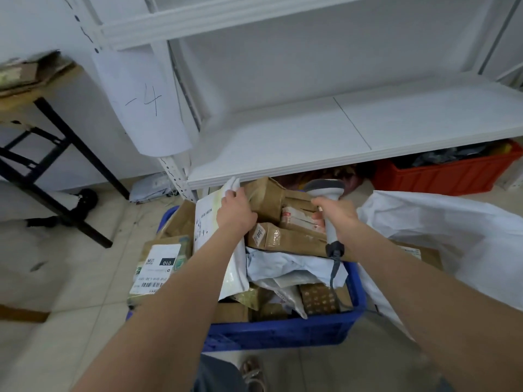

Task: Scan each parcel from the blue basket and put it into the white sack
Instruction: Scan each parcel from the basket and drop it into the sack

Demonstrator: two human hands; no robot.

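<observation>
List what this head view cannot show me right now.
Head view only:
- Label on the white mailer the left hand grips: print too small to read.
- Scanner in the right hand: its window faces away.
- White sack: inside mostly hidden by its folds, cut off at right edge.
- Blue basket: bottom layer buried under the top parcels.

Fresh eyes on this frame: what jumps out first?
The blue basket at centre, heaped with parcels, draws the eye first. Above it the left hand grips the top edge of a white mailer, while the right hand holds a grey scanner. The white sack lies open to the right of the basket.
</observation>
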